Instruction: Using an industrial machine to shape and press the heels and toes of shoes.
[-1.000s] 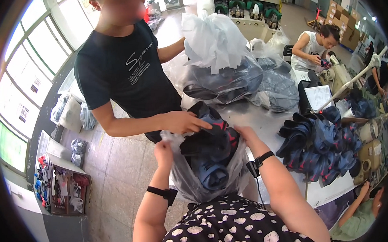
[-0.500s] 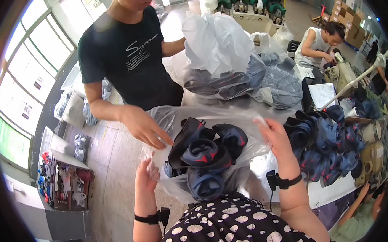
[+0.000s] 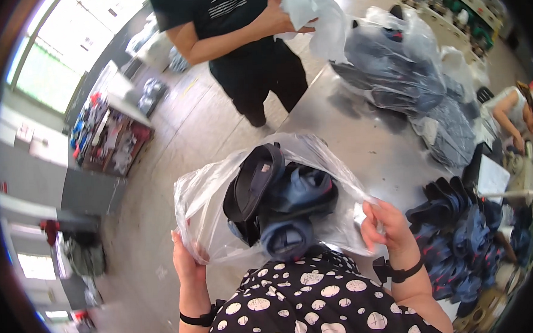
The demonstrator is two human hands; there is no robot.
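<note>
The co-worker's hand (image 3: 281, 18), over the shoes half a second ago, has pulled back to a crumpled white plastic bag at the top, and the view has swung left. From the left, then: the left hand (image 3: 188, 259) is at the near-left rim of a big, clear, thin plastic bag (image 3: 195, 184), thumb standing apart, fingers behind film; whether it grips, I cannot tell. Inside the bag, mid-view, sit the navy-and-black fabric shoe uppers (image 3: 300, 189), heaped, one curled blue roll nearest the body. Across to the right hand (image 3: 389, 223), fingers curled and clamped on the bag's right edge! Beyond it, a silvery metal table (image 3: 348, 124) bears dark-filled clear bags (image 3: 387, 69); far right, a navy heap of uppers (image 3: 454, 235). The step in hand looks like managing the bag's mouth; the next move calls for a sure hold on both edges, without tearing that film.
</note>
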